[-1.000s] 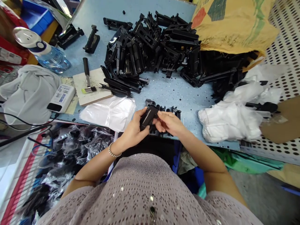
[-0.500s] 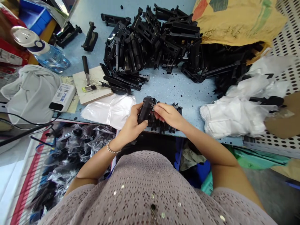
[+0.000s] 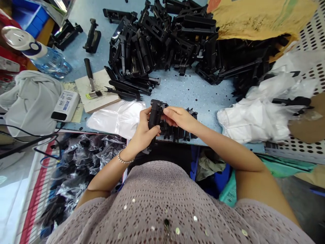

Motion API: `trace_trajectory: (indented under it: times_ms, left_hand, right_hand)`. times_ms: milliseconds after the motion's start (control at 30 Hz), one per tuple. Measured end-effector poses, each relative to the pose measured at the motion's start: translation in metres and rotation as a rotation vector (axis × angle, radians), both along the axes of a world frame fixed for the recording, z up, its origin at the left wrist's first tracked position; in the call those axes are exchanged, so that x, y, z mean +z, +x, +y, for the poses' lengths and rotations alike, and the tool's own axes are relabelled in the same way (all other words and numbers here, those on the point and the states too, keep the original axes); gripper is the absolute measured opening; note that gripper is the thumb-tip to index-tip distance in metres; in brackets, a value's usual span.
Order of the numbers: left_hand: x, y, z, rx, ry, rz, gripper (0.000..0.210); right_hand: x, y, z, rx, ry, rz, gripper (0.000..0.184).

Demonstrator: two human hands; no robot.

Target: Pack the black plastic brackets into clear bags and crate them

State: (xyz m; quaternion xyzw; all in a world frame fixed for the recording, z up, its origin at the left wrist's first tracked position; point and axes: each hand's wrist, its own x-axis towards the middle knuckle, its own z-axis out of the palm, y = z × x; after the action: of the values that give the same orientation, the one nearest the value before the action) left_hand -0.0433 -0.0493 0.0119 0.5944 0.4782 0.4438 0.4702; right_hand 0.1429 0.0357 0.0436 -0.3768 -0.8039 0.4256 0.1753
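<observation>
My left hand (image 3: pixel 145 131) is wrapped round a long black plastic part (image 3: pixel 155 117), which is tilted with its top end away from me. Against the right side of that part, near its upper end, my right hand (image 3: pixel 177 117) has its thumb and fingers pinched together; whatever is between the fingertips is hidden. Several similar black parts (image 3: pixel 188 133) stand in a row at the table's front edge, just below my right hand and partly covered by it.
A large heap of black parts (image 3: pixel 142 51) covers the back of the blue table (image 3: pixel 175 88). A hammer (image 3: pixel 90 79) rests on a board (image 3: pixel 105 101) at the left, near white plastic bags (image 3: pixel 119 118). A yellow sack (image 3: pixel 254 20) and more white bags (image 3: pixel 254 123) lie at the right.
The black part in my left hand has turned more upright and lengthwise, its lower end now showing below the hand. My right hand stays against its side. The whole view has shifted slightly.
</observation>
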Motion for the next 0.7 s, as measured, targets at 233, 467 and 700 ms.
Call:
trace_trajectory:
  times_ms: [233,467,700]
  left_hand:
    - [-0.003,0.005,0.008,-0.017,-0.135,-0.141,0.057]
    - [0.013,0.000,0.022,0.306,-0.395,-0.357,0.054]
    - [-0.022,-0.001,0.027,0.325,-0.368,-0.256,0.045]
  right_hand:
    - [0.000,0.004,0.010,-0.051,0.334,-0.145,0.055]
    - [-0.005,-0.003,-0.037,0.182,0.388,-0.215,0.041]
    - [-0.034,-0.010,-0.065,0.141,0.448,-0.338,0.040]
